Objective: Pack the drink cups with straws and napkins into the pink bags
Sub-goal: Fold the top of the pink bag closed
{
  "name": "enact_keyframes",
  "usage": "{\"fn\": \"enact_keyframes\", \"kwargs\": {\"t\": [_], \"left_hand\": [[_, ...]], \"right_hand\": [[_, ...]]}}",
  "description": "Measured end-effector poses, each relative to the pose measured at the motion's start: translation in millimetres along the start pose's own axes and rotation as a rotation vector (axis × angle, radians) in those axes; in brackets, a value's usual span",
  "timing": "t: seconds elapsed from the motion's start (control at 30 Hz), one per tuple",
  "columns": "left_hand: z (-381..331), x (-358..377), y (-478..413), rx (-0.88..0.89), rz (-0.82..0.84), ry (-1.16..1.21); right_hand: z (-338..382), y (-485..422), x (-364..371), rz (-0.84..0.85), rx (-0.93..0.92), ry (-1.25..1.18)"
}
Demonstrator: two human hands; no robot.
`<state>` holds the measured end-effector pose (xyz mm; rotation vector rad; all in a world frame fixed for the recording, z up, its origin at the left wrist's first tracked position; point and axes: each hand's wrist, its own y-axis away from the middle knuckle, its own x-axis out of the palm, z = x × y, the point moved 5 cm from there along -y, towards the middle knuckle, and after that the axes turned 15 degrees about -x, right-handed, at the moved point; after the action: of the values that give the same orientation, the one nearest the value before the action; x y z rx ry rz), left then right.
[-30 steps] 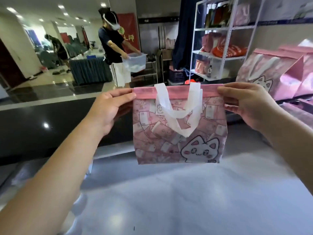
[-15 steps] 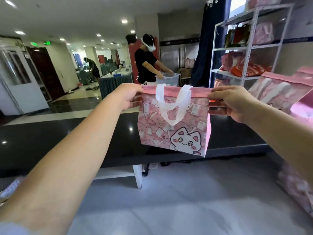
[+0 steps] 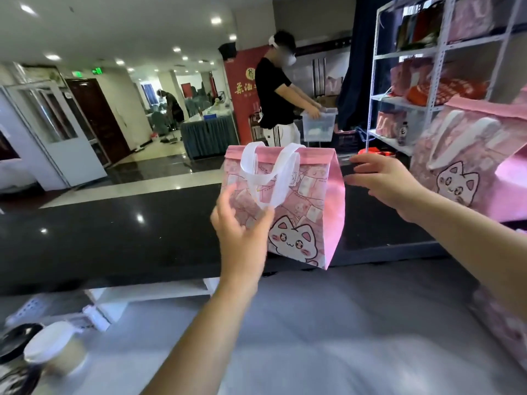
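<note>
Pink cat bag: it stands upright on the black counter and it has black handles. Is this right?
Not quite. The head view shows the pink cat bag upright on the black counter, but its handles are white, not black.

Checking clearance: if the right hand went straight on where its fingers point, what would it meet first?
Most likely the plain side panel of the pink cat-print fabric bag, just ahead of the right hand, though depth is unclear.
</note>
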<state>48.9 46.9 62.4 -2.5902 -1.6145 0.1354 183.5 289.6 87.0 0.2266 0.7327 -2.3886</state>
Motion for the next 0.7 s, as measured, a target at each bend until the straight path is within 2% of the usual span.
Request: {"fn": "enact_keyframes", "kwargs": {"t": [0.07, 0.13, 0.23, 0.47, 0.7], "left_hand": [[35, 29, 32, -0.023, 0.037, -0.028], [53, 58, 48, -0.069, 0.072, -0.043], [58, 82, 46, -0.111, 0.105, 0.003], [60, 95, 18, 0.019, 0.115, -0.058], [58, 160, -4, 0.062, 0.382, -0.091]], "right_hand": [[-15, -8, 14, 0.075, -0.038, -0.005], [-25, -13, 24, 0.073, -0.098, -0.010], [-40, -18, 27, -0.032, -0.155, 0.026], [-47, 14, -5, -0.220, -0.272, 0.254], [-57, 52, -81, -0.416, -0.249, 0.442]]}}
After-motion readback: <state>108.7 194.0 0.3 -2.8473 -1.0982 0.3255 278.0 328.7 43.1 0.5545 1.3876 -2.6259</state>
